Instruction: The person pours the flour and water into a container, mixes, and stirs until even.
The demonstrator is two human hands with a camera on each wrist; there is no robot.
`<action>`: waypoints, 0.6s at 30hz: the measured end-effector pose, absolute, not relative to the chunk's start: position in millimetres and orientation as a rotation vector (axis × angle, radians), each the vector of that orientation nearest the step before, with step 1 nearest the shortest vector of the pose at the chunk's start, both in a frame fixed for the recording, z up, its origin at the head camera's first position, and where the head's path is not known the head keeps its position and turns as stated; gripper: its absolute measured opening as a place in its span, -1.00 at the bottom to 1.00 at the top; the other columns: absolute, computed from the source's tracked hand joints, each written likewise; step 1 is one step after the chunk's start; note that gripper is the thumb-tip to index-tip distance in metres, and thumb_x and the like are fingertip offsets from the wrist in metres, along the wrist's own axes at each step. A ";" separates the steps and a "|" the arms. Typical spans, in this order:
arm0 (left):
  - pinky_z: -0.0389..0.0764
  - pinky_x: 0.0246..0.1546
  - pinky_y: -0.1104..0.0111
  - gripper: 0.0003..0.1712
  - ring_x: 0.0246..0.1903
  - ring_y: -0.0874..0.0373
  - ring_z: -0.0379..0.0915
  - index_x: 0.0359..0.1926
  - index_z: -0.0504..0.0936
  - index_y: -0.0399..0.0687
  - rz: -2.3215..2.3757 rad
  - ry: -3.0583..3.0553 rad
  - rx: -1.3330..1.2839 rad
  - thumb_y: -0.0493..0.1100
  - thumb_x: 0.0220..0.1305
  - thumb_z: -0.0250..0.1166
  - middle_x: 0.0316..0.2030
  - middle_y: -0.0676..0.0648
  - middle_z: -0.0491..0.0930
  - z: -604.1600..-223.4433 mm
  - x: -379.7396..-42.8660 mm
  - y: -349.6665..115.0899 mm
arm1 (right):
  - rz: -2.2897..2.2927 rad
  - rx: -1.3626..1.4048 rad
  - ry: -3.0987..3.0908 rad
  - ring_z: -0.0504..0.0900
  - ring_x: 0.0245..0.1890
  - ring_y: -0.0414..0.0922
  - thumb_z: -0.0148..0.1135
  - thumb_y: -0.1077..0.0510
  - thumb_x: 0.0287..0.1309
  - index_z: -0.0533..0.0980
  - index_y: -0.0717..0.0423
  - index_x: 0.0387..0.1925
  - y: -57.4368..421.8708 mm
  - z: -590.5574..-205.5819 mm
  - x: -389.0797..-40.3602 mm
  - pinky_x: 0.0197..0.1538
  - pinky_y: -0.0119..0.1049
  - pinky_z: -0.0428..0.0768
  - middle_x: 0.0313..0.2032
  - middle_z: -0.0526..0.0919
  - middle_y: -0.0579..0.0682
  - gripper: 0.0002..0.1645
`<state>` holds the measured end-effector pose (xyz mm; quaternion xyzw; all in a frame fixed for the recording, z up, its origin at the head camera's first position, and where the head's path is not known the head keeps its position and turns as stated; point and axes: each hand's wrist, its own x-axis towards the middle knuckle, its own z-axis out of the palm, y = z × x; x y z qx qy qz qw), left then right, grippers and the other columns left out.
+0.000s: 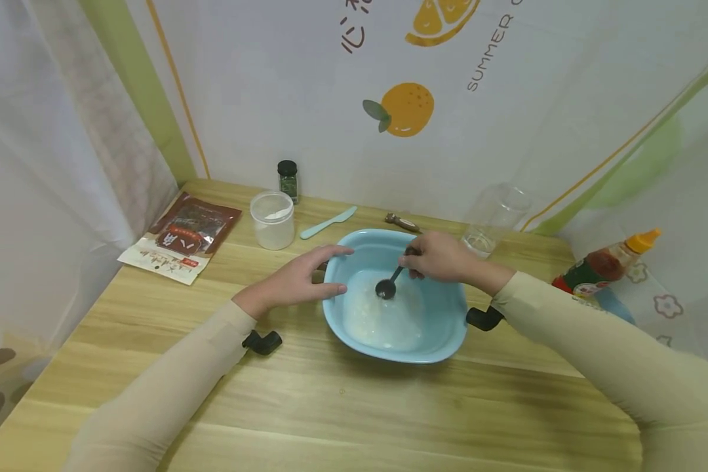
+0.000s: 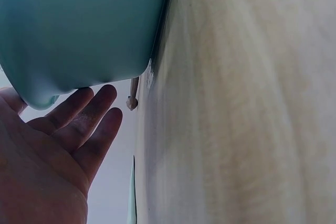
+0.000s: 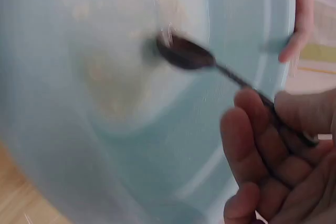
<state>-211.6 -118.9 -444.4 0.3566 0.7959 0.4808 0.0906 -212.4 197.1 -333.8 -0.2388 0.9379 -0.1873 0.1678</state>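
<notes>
The right hand (image 1: pixel 439 255) pinches a dark round-bowled spoon (image 1: pixel 386 289), slanting bowl-down leftward. The left hand (image 1: pixel 289 282), fingers spread, touches a light-blue basin (image 1: pixel 445 311).

On the wooden table (image 1: pixel 342 419), a brown packet (image 1: pixel 191 226) lies left of a clear tub (image 1: pixel 273 229) and a black-lidded jar (image 1: pixel 288 181); farther right come a pale green spreader (image 1: pixel 329 223), a small brown object (image 1: pixel 402 223), a clear vessel (image 1: pixel 494 219) and a yellow-capped bottle (image 1: pixel 603 265), before a fruit-printed cloth (image 1: pixel 271 85)
</notes>
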 end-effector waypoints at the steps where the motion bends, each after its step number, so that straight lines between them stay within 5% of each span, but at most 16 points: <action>1: 0.57 0.43 -0.07 -0.14 0.42 -0.08 0.49 0.67 0.37 -0.01 1.430 2.365 1.060 0.04 0.49 0.48 0.54 -0.16 0.44 -444.0 -211.8 -118.9 | -0.544 -0.669 2.680 0.54 -0.54 -0.13 0.31 0.09 0.62 0.75 0.12 -0.38 197.4 -333.8 -213.3 -0.38 -0.24 0.44 -0.53 0.71 -0.10 -0.63; 7: 0.56 0.44 -0.05 -0.14 0.44 -0.04 0.47 0.67 0.38 0.02 1.420 2.369 1.062 0.04 0.49 0.48 0.56 -0.11 0.43 -441.5 -211.8 -117.4 | -0.585 -0.749 2.486 0.77 -0.30 0.06 0.30 0.03 0.63 0.81 0.14 -0.17 195.5 -334.2 -209.2 -0.28 -0.23 0.54 -0.40 0.81 -0.08 -0.68; 13: 0.58 0.43 -0.04 -0.15 0.43 -0.05 0.47 0.67 0.38 0.01 1.423 2.364 1.073 0.03 0.50 0.47 0.55 -0.13 0.44 -440.9 -211.3 -116.7 | -0.540 -0.847 2.355 0.73 -0.37 0.12 0.33 0.08 0.60 0.79 0.06 -0.29 194.3 -330.5 -203.9 -0.31 -0.27 0.47 -0.50 0.75 -0.16 -0.72; 18: 0.58 0.42 -0.04 -0.16 0.43 -0.05 0.48 0.68 0.37 0.01 1.426 2.359 1.075 0.01 0.50 0.46 0.54 -0.13 0.44 -440.8 -210.5 -117.0 | -0.519 -0.881 2.314 0.74 -0.35 0.02 0.29 0.03 0.63 0.80 0.10 -0.19 183.2 -330.6 -206.3 -0.30 -0.28 0.52 -0.44 0.79 -0.11 -0.69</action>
